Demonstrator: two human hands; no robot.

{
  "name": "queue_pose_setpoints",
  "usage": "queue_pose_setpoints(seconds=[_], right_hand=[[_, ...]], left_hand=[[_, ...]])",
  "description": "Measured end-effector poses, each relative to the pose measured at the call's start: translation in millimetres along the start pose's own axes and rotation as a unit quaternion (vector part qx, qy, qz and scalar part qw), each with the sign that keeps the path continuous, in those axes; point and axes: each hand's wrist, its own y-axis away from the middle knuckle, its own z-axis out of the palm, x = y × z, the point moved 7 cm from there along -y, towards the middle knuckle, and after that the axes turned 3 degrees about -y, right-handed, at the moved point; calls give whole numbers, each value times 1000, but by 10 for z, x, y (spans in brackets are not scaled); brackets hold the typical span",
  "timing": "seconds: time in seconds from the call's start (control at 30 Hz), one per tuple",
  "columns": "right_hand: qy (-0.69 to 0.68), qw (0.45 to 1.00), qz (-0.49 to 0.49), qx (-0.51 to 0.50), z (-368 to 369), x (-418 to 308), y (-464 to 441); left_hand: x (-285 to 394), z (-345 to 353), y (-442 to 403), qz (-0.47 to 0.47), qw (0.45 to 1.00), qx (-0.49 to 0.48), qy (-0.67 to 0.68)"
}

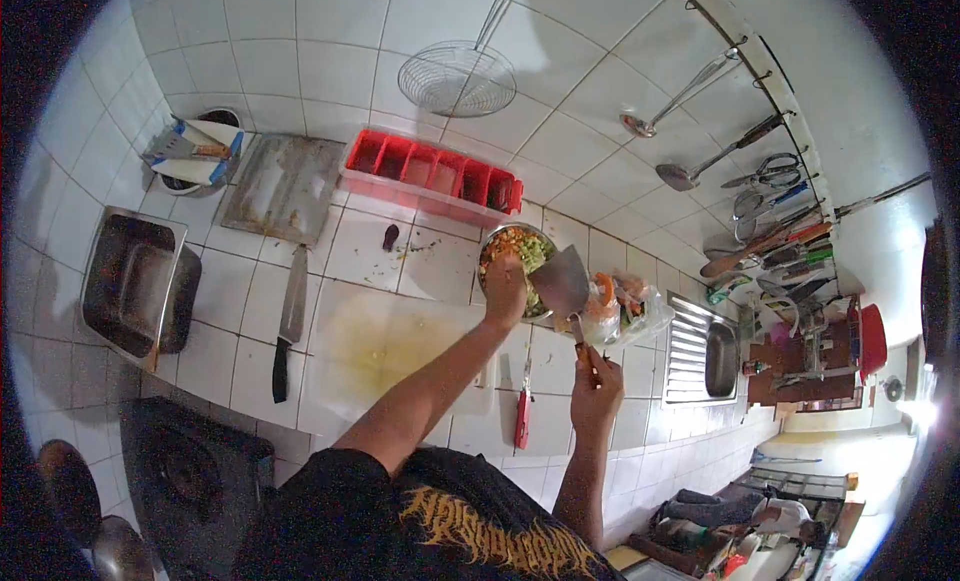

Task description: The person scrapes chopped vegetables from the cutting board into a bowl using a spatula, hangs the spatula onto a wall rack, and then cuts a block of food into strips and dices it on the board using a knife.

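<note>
Black shirt (340, 511) cloth sits nearest my camera. I see the right hand (597, 383) closed round a broad-bladed turner (562, 283), its blade over the right side of the bowl (512, 227); the left hand (507, 291) dips into the chopped vegetables (536, 249), fingers hidden, so I cannot tell its grip. I'd keep the blade steady, fingers clear of its edge. The turner's long axis slants, blade pointing up-left, handle toward the shirt.

Black short-sleeved shirt (365, 531) with jagged golden-yellow lettering (480, 522)
</note>
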Motion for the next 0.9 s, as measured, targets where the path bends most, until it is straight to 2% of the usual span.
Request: queue_pose_setpoints(seconds=[0.03,0.07,0.1,0.17,0.23,0.27,0.33,0.37,0.4,0.47,0.5,0.53,0.6,0.67,0.7,0.83,0.9], right_hand=[[3,999,-54,9,-44,35,57],[3,994,-106,16,-56,62,134],[-16,994,-106,30,-103,10,212],[-17,998,-5,-60,-137,91,340],[-29,985,74,-151,-144,93,512],[-31,984,89,-152,-127,161,580],[3,952,73,-298,72,255,799],[2,935,93,-343,149,268,887],[-2,933,102,-346,205,300,939],[49,902,126,-410,456,519,1121],[-12,911,85,-402,557,466,1149],[-15,910,85,-406,611,497,1193],[-15,891,128,-435,767,468,1204],[-6,881,140,-453,926,333,1191],[-26,886,108,-450,1033,279,1177],[-79,897,46,-433,1417,107,1187],[-105,893,38,-437,1636,92,1230]], left_hand=[[86,-151,2,75,996,25,37],[55,-261,7,67,997,22,33],[64,-376,28,27,997,-15,69],[206,-807,186,-2,992,-69,103],[230,-1407,300,24,993,-111,23],[196,-1719,333,19,990,-138,-13],[-119,-2268,406,-34,974,-193,-115],[-80,-2507,428,-5,964,-195,-179],[-158,-2718,463,-8,962,-203,-183],[-305,-2994,565,7,921,-263,-287],[-281,-3057,601,-15,907,-291,-305],[-321,-3099,654,-17,906,-290,-309],[-257,-3094,769,118,877,-263,-385],[-206,-3008,827,116,866,-287,-394],[-201,-2938,869,112,854,-315,-397],[-231,-2851,949,125,863,-299,-387],[-227,-2817,958,92,872,-310,-369]])
